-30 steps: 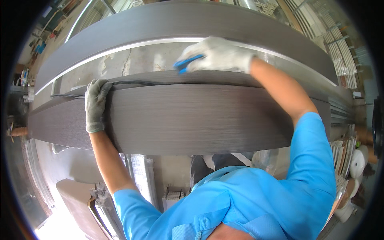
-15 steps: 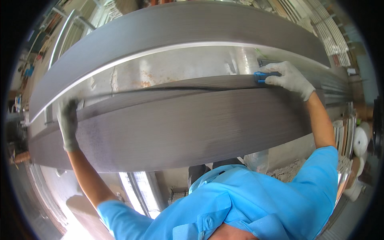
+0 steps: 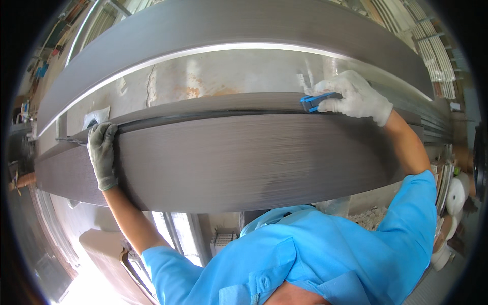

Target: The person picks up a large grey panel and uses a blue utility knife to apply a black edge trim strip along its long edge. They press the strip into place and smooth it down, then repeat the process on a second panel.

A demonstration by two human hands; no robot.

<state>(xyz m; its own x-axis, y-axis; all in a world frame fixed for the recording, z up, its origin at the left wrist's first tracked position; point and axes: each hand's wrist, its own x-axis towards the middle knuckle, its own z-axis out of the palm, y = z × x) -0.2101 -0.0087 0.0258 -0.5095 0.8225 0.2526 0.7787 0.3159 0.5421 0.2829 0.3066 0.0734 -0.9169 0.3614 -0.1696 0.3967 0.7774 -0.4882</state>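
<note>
A long dark brown panel (image 3: 218, 157) with a fine grain lies before me. Along its far edge runs a thin black strip (image 3: 203, 117), next to a narrow brown band (image 3: 234, 101). My left hand (image 3: 103, 152), in a grey glove, is closed on the strip near the panel's left end, fingertips at the edge; a short end of the strip sticks out left of it. My gloved right hand (image 3: 356, 97) grips a small blue-and-black hand tool (image 3: 314, 102), its exact kind unclear, over the band's right part.
A second long dark panel (image 3: 254, 23) with a white edge lies farther away. Between the panels shows a grey, rust-stained surface (image 3: 229, 71). A small clear bag (image 3: 96, 117) lies beyond my left hand. Stacked pale lengths (image 3: 432, 56) stand at the far right.
My left hand has moved right and come down onto the strip at the panel edge; the strip now lies straighter along it. The right hand has shifted slightly left with the blue-and-black tool.
</note>
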